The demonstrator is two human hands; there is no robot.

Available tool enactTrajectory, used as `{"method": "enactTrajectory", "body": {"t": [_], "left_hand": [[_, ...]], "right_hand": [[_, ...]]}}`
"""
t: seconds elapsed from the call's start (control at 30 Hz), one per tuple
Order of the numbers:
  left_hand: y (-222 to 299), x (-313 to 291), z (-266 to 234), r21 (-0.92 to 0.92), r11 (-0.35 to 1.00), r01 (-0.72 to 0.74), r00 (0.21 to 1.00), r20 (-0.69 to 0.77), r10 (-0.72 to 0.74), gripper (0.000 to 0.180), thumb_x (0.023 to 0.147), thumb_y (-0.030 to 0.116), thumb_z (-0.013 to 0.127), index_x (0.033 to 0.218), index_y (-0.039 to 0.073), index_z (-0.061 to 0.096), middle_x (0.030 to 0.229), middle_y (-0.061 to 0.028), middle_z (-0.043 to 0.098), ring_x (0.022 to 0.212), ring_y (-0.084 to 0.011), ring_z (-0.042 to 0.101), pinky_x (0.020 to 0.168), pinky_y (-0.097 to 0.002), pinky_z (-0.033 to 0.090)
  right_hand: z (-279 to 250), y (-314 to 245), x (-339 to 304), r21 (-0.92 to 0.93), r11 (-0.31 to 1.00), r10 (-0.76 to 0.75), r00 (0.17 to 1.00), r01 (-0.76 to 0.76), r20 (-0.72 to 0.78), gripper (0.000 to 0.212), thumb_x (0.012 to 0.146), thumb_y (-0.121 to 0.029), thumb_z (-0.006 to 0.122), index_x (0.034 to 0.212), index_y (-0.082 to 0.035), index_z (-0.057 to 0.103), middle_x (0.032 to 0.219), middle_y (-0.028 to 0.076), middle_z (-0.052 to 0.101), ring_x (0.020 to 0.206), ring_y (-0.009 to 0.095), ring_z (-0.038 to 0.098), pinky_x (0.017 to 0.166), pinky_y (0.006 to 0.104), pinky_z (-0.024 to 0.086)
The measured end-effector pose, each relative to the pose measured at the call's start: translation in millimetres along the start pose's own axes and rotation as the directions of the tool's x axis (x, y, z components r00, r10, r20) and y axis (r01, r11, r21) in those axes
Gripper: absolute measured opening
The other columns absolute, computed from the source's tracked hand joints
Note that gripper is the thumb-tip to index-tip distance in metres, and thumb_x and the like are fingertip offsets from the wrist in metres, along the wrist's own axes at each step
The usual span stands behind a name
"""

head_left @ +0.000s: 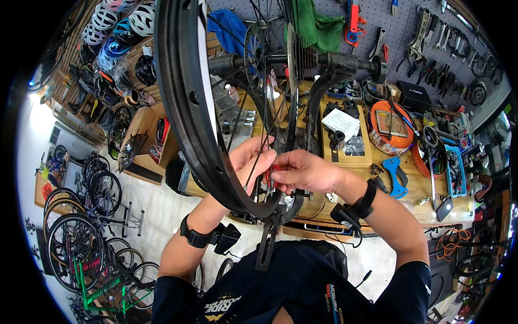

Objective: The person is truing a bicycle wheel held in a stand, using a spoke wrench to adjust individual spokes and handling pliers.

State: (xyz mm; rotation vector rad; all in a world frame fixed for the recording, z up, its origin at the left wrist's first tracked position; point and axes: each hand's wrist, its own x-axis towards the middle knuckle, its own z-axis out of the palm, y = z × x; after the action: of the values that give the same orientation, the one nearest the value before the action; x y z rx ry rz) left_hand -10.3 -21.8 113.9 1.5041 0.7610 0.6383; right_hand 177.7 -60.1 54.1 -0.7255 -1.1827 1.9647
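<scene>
A black bicycle wheel rim (186,108) stands upright before me, mounted in a black truing stand (322,89) with its spokes running up to the hub. My left hand (249,162) reaches through the wheel, its fingers closed around a thin dark spoke close to the rim's lower part. Beside it, my right hand (306,171) pinches a small red spoke wrench (271,176) at the spokes, just above the rim. The fingers partly cover the wrench, so its contact with a nipple cannot be made out.
The wooden workbench (350,202) holds an orange round container (389,127), a blue bracket-like tool (395,178), a blue tray (456,170) and a cardboard box (345,154) with a paper on it. Tools hang on the pegboard (402,32). Bicycles (81,243) stand at left; helmets (105,19) hang above.
</scene>
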Motion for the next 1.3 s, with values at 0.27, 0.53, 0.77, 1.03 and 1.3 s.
{"method": "enactTrajectory", "body": {"t": [0.27,0.53,0.77,1.03,1.3], "left_hand": [[-3.4,3.9,-2.7,-0.082,0.997,-0.006,0.999,0.036,0.009,0.045,0.095,0.027,0.061,0.126,-0.003,0.048,0.09,-0.0002,0.053,0.073,-0.0051,0.049,0.062,-0.02,0.042],[7.8,-1.5,1.1,-0.001,0.998,0.064,0.998,0.008,-0.064,0.046,0.093,0.035,0.051,0.12,-0.003,0.052,0.103,-0.0061,0.056,0.099,-0.0148,0.05,0.092,-0.0292,0.038],[14.6,1.1,-1.1,0.134,0.991,0.013,0.998,0.059,-0.021,0.047,0.096,0.037,0.048,0.118,-0.004,0.053,0.103,-0.0082,0.057,0.1,-0.0161,0.05,0.094,-0.0296,0.037],[-3.7,14.0,-12.0,0.146,0.989,0.038,0.998,0.038,-0.044,0.045,0.096,0.037,0.053,0.117,-0.002,0.058,0.099,-0.0039,0.06,0.097,-0.0139,0.054,0.09,-0.0276,0.04],[-8.7,17.6,-8.2,-0.016,0.999,0.036,0.999,0.032,-0.036,0.034,0.096,0.036,0.056,0.096,0.002,0.062,0.087,0.0011,0.055,0.086,-0.0089,0.05,0.081,-0.0228,0.038]], "right_hand": [[9.6,2.5,-1.5,0.213,0.977,0.001,0.999,0.01,-0.052,0.023,0.096,-0.015,0.059,0.113,0.0,0.059,0.088,-0.001,0.061,0.072,0.006,0.057,0.066,0.0209,0.048],[23.6,4.0,-9.7,0.196,0.98,-0.023,0.995,0.043,-0.102,0.02,0.098,-0.01,0.055,0.115,-0.001,0.057,0.092,0.0,0.06,0.077,0.006,0.057,0.069,0.0213,0.047],[9.5,2.0,2.9,-0.041,0.997,-0.073,0.997,0.072,-0.03,0.02,0.093,-0.018,0.065,0.103,-0.001,0.064,0.093,0.001,0.066,0.072,0.006,0.057,0.065,0.0215,0.048],[27.9,10.9,19.3,-0.61,0.792,-0.317,0.871,0.026,-0.375,0.027,0.081,-0.019,0.077,0.08,0.003,0.063,0.068,0.011,0.063,0.063,0.019,0.06,0.061,0.0317,0.047],[25.6,8.7,27.9,-0.653,0.757,-0.3,0.898,0.018,-0.323,0.018,0.083,-0.012,0.07,0.094,0.0,0.063,0.073,0.01,0.064,0.061,0.021,0.061,0.059,0.033,0.049]]}}
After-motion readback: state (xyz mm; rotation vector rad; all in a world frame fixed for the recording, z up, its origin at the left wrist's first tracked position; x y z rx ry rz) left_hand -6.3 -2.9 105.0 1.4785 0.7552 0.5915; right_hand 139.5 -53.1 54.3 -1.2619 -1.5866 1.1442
